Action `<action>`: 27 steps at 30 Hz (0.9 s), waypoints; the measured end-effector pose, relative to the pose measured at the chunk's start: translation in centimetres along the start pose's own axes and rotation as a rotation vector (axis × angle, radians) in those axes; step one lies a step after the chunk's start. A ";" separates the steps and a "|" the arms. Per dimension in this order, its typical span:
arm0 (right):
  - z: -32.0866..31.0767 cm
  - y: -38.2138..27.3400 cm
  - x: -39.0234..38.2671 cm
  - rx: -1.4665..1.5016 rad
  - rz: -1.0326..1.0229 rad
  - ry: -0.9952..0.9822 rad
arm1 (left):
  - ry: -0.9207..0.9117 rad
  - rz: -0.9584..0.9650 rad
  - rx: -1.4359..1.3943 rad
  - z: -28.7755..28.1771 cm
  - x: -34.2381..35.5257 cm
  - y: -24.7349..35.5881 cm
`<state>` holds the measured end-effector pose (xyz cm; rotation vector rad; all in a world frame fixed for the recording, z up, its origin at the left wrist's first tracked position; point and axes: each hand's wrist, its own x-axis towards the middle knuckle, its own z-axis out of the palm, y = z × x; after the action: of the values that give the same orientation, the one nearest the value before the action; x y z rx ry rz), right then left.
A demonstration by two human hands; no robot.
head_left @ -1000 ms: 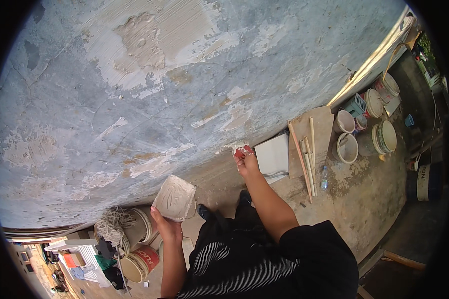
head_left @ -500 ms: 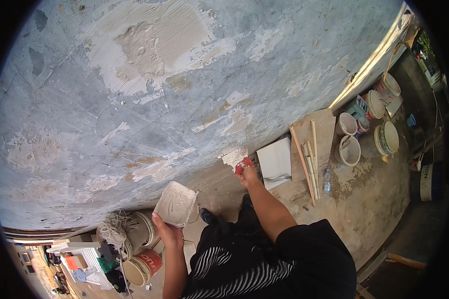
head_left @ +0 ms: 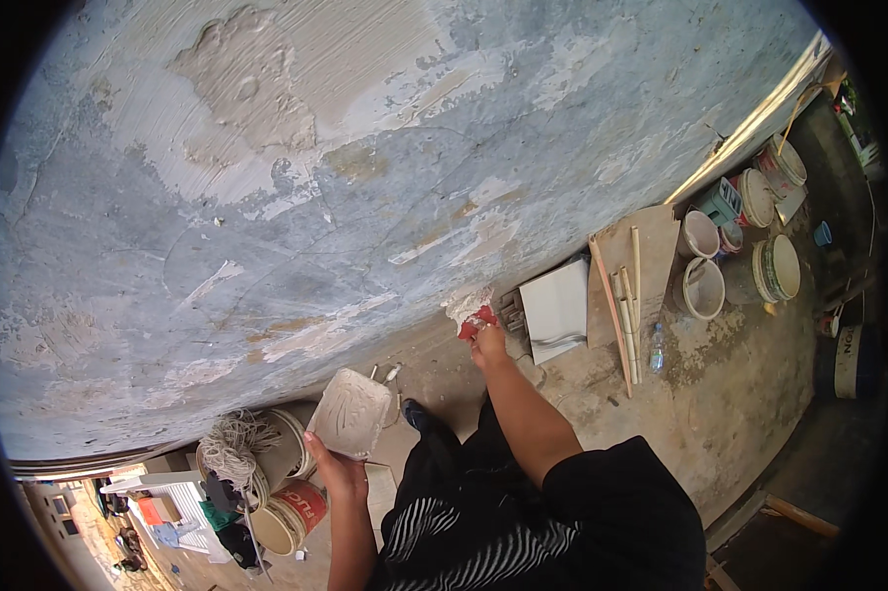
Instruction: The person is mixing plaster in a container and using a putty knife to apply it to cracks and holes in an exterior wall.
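My left hand grips the edge of a shallow, pale rectangular tray smeared with putty. Its inside faces up, with streaks across the coating. In my right hand is a red putty knife, its blade end caked in whitish putty. The knife is near the foot of the blue-grey wall; I cannot tell whether it touches. A large beige putty patch with ridged trowel marks covers the wall's upper part, and smaller pale patches lie lower down.
Several buckets stand at the right, beside wooden strips and a plastic bottle. A white panel leans near the wall. At the lower left are a stringy mop head and a red-and-white bucket. My shoe is below the tray.
The view has shifted, so the large wall patch sits higher and further left, and the right-hand buckets further right. Both hands keep their holds; the tray appears slightly lower.
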<state>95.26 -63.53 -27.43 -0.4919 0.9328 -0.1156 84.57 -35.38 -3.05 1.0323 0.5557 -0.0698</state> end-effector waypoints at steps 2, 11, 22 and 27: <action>0.5 0.4 -0.5 -0.013 0.028 0.000 | 0.024 -0.007 0.014 0.3 0.0 -0.1; 1.5 0.2 -2.5 -0.074 -0.048 -0.081 | -0.027 -0.021 0.060 0.8 0.5 0.4; 2.0 1.0 -3.0 -0.280 -0.161 -0.216 | -0.021 -0.021 0.069 0.8 0.7 0.5; 1.6 1.2 -3.4 -0.376 -0.152 -0.294 | -0.035 -0.025 0.070 1.1 0.7 0.2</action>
<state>94.35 -60.85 -24.73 -0.9032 0.6275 -0.0036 85.64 -36.01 -2.80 1.0900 0.5372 -0.1303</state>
